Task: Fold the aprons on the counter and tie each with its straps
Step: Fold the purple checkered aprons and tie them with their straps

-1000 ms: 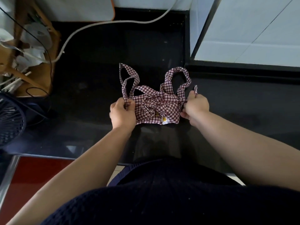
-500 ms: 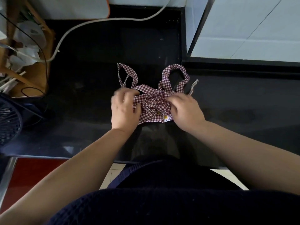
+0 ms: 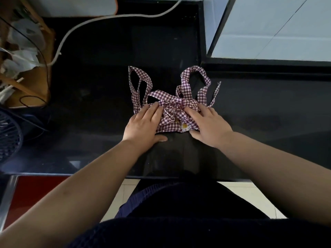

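Item: folded checked apron, on black counter, straps looped behind | Left hand: fingers flat, pressed on bundle's left side | Right hand: fingers straight, rested on right side | Nearby: white cable.

Apron maroon/wht gingham, counter blk, cable wht

Left hand and right hand, a second ago fisted on the strap ends at either side of the folded apron and pulling outward, have let go and moved inward. Their fingers now lie fairly straight over the bundle, apparently pressing it. The freed right strap end lies on the counter, on the bundle's far side.
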`<action>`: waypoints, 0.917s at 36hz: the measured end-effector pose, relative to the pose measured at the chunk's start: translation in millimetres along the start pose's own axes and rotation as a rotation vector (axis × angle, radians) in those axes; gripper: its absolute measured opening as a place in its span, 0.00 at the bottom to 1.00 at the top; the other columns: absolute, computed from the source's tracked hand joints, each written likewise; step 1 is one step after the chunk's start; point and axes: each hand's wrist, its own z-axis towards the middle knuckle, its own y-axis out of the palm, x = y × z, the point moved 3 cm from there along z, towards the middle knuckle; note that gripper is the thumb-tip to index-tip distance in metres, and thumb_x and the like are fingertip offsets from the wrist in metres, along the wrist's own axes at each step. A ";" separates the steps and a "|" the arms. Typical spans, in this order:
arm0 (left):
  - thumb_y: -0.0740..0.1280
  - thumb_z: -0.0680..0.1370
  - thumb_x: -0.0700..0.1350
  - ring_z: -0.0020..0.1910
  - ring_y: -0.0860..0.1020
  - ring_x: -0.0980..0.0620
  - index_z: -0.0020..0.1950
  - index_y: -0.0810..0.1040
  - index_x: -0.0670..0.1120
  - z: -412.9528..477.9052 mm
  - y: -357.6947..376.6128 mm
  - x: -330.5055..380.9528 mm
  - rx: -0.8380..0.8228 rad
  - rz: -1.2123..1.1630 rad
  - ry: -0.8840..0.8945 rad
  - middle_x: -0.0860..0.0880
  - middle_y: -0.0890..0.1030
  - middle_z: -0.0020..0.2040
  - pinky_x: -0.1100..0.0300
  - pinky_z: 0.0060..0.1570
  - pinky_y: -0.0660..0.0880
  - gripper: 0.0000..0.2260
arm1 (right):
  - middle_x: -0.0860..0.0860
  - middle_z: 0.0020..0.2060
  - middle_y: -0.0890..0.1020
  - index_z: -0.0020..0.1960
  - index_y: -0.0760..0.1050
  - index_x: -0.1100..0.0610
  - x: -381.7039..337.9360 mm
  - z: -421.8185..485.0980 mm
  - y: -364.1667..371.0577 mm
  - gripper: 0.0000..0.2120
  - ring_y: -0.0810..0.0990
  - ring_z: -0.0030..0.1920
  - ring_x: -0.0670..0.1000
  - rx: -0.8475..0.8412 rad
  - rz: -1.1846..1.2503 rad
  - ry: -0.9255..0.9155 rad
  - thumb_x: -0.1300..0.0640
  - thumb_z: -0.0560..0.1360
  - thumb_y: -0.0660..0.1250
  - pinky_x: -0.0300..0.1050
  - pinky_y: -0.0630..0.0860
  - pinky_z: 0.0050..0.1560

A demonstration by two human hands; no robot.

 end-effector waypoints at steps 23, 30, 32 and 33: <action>0.78 0.67 0.47 0.48 0.82 0.58 0.54 0.78 0.53 -5.2 -60.2 -45.9 -0.074 -1.275 -0.290 0.55 0.83 0.50 0.64 0.45 0.77 0.18 | 0.50 0.53 0.82 0.55 0.78 0.52 -25.5 13.5 -44.2 0.13 0.81 0.54 0.53 -0.091 1.273 0.227 0.57 0.71 0.73 0.54 0.73 0.63; 0.79 0.64 0.50 0.51 0.82 0.56 0.54 0.78 0.56 -13.8 -54.3 -50.7 -0.139 -1.219 -0.285 0.55 0.83 0.51 0.57 0.53 0.78 0.20 | 0.50 0.54 0.82 0.52 0.78 0.49 -33.2 14.1 -45.9 0.12 0.81 0.54 0.52 -0.173 1.182 0.255 0.54 0.70 0.74 0.53 0.72 0.64; 0.79 0.65 0.50 0.51 0.81 0.56 0.55 0.78 0.56 -15.9 -51.6 -51.5 -0.209 -1.170 -0.295 0.56 0.83 0.51 0.58 0.54 0.78 0.20 | 0.50 0.54 0.82 0.51 0.77 0.49 -36.9 12.7 -45.0 0.10 0.80 0.53 0.52 -0.208 1.113 0.246 0.53 0.70 0.73 0.50 0.73 0.63; 0.79 0.64 0.51 0.51 0.81 0.56 0.55 0.79 0.55 -16.6 -50.6 -52.2 -0.205 -1.152 -0.313 0.56 0.83 0.51 0.58 0.54 0.78 0.22 | 0.50 0.54 0.82 0.51 0.77 0.49 -39.5 12.2 -44.0 0.10 0.80 0.53 0.51 -0.215 1.080 0.244 0.53 0.70 0.73 0.49 0.73 0.62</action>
